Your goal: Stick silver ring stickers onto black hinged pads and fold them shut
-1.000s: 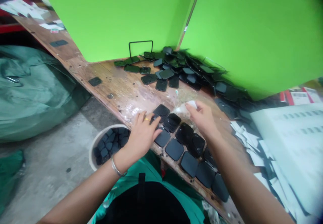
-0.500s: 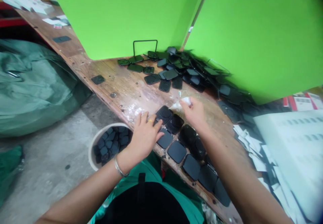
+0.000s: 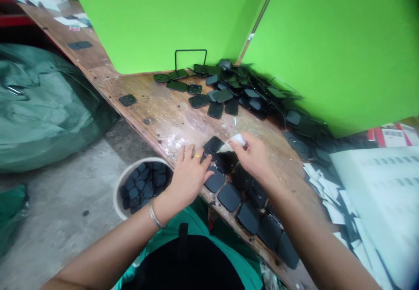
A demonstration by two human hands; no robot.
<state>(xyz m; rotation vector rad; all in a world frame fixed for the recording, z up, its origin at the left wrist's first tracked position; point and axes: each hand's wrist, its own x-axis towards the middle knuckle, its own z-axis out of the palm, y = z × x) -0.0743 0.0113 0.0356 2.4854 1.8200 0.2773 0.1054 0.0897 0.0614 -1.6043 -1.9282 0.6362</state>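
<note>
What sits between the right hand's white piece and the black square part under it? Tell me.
Nothing visible. The right hand holds the white piece tip-down right over the black square part. The left hand rests beside it, not between.

Small assembly workshop, by the look of the worn wooden bench (image 3: 163,111). Stained and scratched, heaped along its far edge with loose black square parts (image 3: 248,91). Below its near edge, a white bucket (image 3: 119,194) full of the same parts on bare concrete floor. Right of the bench, stacked white paper slips (image 3: 322,181). Behind it, 2 green panels (image 3: 170,19).
</note>
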